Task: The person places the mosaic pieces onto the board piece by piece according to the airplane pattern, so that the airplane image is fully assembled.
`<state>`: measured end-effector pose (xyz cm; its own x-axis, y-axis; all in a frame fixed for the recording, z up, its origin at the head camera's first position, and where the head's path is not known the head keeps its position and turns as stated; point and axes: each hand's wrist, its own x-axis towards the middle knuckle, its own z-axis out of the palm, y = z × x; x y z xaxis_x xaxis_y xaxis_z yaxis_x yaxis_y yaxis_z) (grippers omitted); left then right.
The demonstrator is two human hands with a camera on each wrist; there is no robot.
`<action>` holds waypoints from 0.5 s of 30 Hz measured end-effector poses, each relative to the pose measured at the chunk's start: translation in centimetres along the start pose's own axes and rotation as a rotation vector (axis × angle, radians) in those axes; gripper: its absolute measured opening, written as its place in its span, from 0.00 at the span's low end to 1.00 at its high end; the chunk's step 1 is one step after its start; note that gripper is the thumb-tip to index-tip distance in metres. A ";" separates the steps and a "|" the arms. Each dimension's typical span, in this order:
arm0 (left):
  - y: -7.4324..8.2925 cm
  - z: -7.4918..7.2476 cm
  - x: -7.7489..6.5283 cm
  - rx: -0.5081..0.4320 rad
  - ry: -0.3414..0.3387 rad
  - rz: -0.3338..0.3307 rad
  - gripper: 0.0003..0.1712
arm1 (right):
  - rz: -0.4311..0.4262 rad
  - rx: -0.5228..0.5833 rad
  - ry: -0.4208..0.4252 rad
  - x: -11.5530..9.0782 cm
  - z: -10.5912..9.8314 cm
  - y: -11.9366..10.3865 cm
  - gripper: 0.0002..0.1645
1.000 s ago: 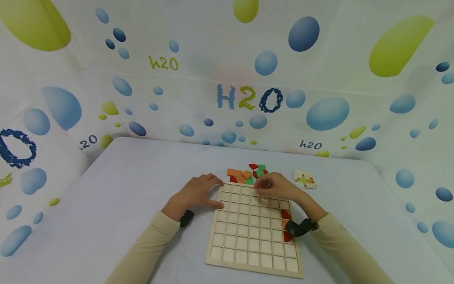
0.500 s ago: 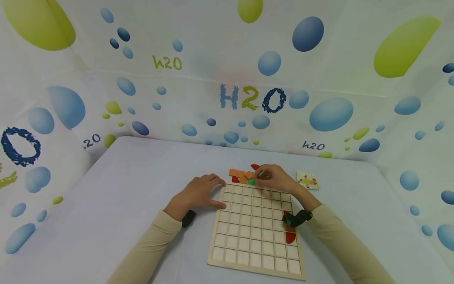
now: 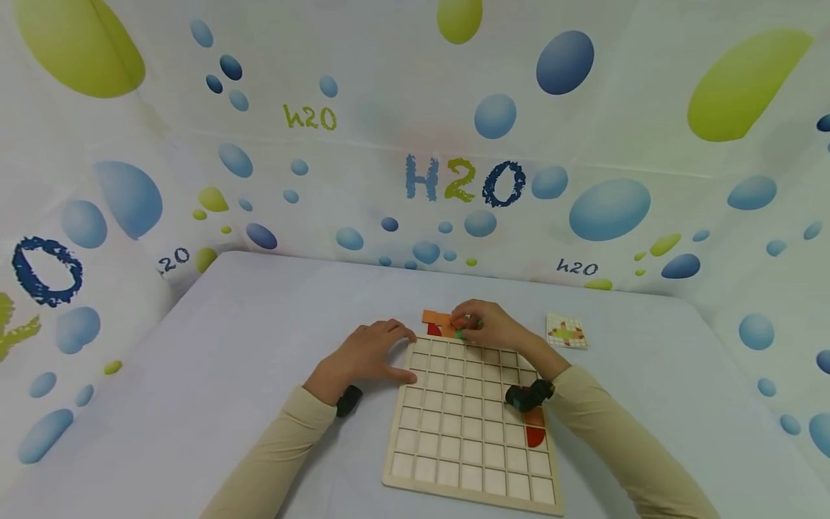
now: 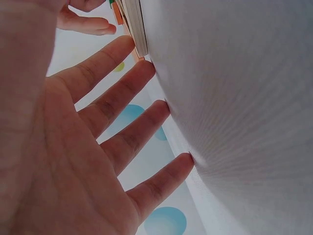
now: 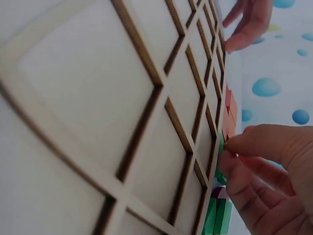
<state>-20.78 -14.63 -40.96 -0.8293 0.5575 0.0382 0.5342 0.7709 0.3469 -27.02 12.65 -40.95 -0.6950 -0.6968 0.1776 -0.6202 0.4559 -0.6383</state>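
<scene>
My left hand (image 3: 366, 360) rests at the far left corner of a wooden grid board (image 3: 449, 424), fingers spread. In the left wrist view its fingertips touch the white cloth beside the board's edge (image 4: 138, 29). Beyond the far edge, my right hand (image 3: 496, 328) reaches into a pile of flat tiles, thumb and fingers bent over them. Orange tiles (image 3: 436, 317) and a red piece (image 3: 434, 330) show to its left. In the right wrist view, green pieces (image 5: 222, 215) lie beneath the fingers. I cannot tell whether the right fingertips pinch a tile.
On the board's right side, an orange tile (image 3: 534, 417) and a red rounded piece (image 3: 535, 437) sit in cells, partly behind the right wrist's camera (image 3: 528, 396). A small pattern card (image 3: 567, 331) lies to the right of the pile, on the white-covered table (image 3: 259, 317).
My right hand has moved from above the board's far cells to the pile, then left over the orange tiles. The left hand has stayed at the board's corner.
</scene>
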 end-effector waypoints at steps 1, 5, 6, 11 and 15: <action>0.1 0.0 0.0 -0.001 0.001 0.000 0.37 | -0.003 -0.022 0.005 0.0 0.1 -0.1 0.17; 0.1 0.0 0.0 0.003 0.007 0.004 0.37 | -0.022 -0.085 0.037 0.1 0.3 -0.2 0.14; 0.1 0.0 -0.1 0.005 0.009 0.005 0.36 | -0.024 -0.097 0.046 0.1 0.3 -0.2 0.13; 0.1 0.0 -0.1 0.009 0.013 0.004 0.36 | -0.005 -0.126 0.058 0.1 0.5 -0.1 0.12; 0.1 0.1 -0.1 0.009 0.011 -0.001 0.36 | 0.032 -0.125 0.041 0.0 0.6 0.0 0.14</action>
<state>-20.65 -14.60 -41.08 -0.8316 0.5533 0.0477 0.5346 0.7744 0.3385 -26.81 12.33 -41.35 -0.7278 -0.6586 0.1911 -0.6363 0.5447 -0.5462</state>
